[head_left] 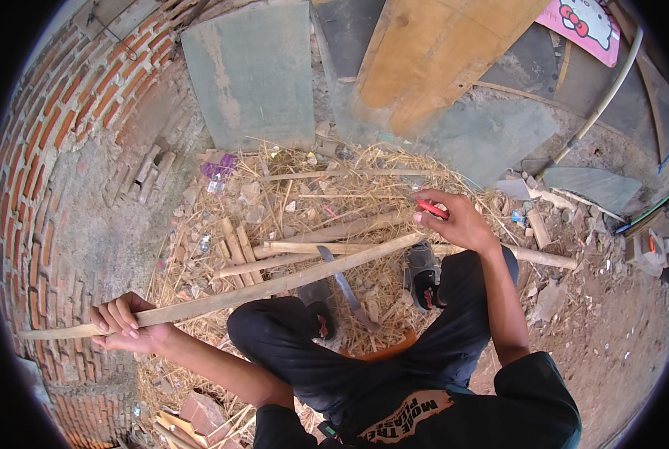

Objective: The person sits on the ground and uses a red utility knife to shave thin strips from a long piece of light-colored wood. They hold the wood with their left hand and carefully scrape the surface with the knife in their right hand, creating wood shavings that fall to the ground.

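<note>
A long, pale bamboo strip [275, 286] slants across in front of me, raised over my knees. Near its left end my left hand [130, 323] is closed around it. My right hand [458, 221] grips a slim red pen-like thing [432, 209], just beyond the strip's right end; its exact kind is unclear. Between my sandalled feet lies a machete [348, 292], partly covered by the strip. Behind the strip, more bamboo pieces [316, 248] rest on straw and rubble.
A brick wall [57, 127] rises on the left. Grey boards [256, 82] and a brown wooden panel [439, 60] lean at the back. A pale pole [604, 101] stands at the right. Bare dirt [596, 352] stretches along my right side. Broken pieces [200, 415] lie at the lower left.
</note>
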Tool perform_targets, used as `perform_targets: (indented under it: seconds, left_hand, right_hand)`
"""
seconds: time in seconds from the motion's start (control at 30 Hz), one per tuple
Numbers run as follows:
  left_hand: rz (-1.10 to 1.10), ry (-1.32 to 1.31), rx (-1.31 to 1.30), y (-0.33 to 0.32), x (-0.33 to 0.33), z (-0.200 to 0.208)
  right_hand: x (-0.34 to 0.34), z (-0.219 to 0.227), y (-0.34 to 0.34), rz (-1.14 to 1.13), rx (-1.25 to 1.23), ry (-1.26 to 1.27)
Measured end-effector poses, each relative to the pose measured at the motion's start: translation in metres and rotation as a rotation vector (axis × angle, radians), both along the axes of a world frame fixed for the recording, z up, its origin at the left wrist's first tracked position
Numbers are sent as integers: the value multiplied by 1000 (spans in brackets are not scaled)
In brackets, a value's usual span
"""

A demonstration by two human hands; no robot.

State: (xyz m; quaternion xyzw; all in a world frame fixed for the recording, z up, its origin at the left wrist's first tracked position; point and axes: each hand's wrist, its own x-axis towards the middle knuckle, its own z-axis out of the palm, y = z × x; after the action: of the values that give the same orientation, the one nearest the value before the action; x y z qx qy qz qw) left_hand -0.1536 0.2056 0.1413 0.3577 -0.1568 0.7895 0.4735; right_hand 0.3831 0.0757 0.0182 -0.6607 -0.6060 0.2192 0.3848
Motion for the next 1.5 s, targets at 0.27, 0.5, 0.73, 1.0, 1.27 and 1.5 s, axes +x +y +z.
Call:
perform_targets:
  seconds: [0.27,0.5,0.73,1.0,1.27,1.5]
  left_hand:
    - [-23,-24,-15,-2,-8,-5]
    - [-27,-29,-20,-1,-22,-9]
    - [-17,-55,-43,1,-40,-16]
    - [604,242,-353,-20,-21,-1]
    - [779,253,-414,-24,71,4]
    - [540,168,-263,-18,116,-1]
  right_hand:
    - [2,10,3,-13,-178,28]
    - [6,-22,9,-17,132,152]
    - [14,9,2,-70,-47,837]
    - [41,-11,3,-436,210,265]
    - [-12,1,10,4,-316,352]
    - [-75,-6,22,180,-410,986]
